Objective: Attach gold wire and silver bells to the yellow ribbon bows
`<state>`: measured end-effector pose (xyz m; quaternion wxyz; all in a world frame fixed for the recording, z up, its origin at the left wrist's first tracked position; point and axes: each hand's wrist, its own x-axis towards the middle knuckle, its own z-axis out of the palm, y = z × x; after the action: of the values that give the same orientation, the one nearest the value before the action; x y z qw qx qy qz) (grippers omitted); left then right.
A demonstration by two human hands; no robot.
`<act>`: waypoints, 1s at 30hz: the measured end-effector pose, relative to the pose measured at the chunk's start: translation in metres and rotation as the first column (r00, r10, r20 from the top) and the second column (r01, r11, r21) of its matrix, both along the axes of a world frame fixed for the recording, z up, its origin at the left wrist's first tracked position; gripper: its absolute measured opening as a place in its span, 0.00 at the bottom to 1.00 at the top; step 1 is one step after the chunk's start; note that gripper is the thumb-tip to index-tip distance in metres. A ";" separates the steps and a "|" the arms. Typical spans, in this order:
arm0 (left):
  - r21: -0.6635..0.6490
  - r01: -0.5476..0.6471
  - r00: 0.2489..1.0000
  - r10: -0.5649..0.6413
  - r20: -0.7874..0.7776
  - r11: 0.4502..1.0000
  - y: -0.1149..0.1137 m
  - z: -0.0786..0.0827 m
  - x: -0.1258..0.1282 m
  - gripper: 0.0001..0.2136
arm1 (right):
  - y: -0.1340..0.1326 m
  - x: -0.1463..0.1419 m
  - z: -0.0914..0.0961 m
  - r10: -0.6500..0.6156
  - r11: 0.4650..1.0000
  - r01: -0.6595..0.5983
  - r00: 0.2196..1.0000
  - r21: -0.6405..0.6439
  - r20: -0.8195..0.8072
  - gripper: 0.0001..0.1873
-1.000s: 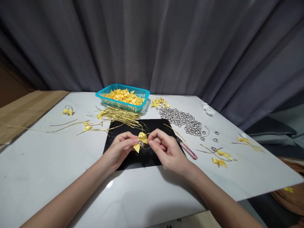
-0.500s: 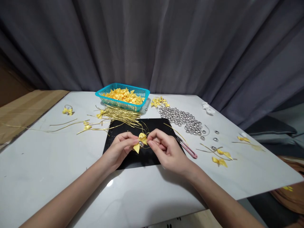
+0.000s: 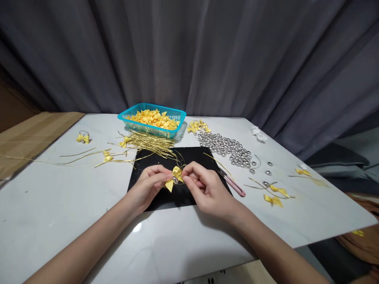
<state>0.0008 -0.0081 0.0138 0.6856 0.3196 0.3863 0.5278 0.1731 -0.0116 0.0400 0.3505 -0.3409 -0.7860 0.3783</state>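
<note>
Over a black mat (image 3: 174, 199), a yellow ribbon bow (image 3: 177, 172) with a silver bead (image 3: 175, 180) at its middle is held up between both hands. My left hand (image 3: 151, 185) pinches the bow's left side with thumb and forefinger. From the right, my right hand (image 3: 207, 187) is closed in a pinch at the bow's other edge, where thin gold wire loops out. Whether those fingertips grip ribbon or wire is hard to tell. Just behind the hands, a bundle of gold wires (image 3: 152, 144) lies partly on the mat.
A teal basket (image 3: 122, 117) full of yellow bows stands at the back. Silver beads (image 3: 225, 148) are heaped right of it. Pink-handled scissors (image 3: 235, 186) lie by my right hand. Loose bows (image 3: 272, 200) and wires are scattered on both sides of the white table (image 3: 59, 205).
My right hand has shifted very slightly left, closer to the bow. The left hand keeps its pinch, and the view has moved a touch.
</note>
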 end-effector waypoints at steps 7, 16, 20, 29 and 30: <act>-0.012 -0.004 1.000 0.004 0.020 1.000 0.000 0.002 0.001 0.06 | -0.002 -0.003 -0.001 -0.007 0.999 0.007 1.000 0.052 0.007 0.03; -0.028 -0.009 1.000 0.010 0.026 1.000 -0.002 0.004 0.001 0.07 | -0.004 -0.006 -0.010 0.008 0.998 -0.005 0.998 0.058 -0.056 0.02; 0.003 0.006 1.000 -0.007 0.025 1.000 -0.002 0.004 0.001 0.07 | -0.005 -0.010 -0.015 0.003 1.000 -0.001 0.994 0.013 -0.112 0.02; -0.032 -0.002 0.999 0.004 0.048 0.999 -0.004 0.004 0.003 0.07 | -0.010 -0.018 -0.024 -0.067 0.998 0.066 0.980 -0.012 -0.189 0.03; -0.043 -0.008 0.998 0.011 0.059 0.999 -0.004 0.004 0.003 0.07 | -0.011 -0.019 -0.025 -0.080 0.997 0.079 0.977 -0.014 -0.197 0.03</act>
<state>0.0040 -0.0124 0.0180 0.7009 0.2873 0.3786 0.5318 0.1539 -0.0227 0.0153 0.4403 -0.3338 -0.7322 0.3982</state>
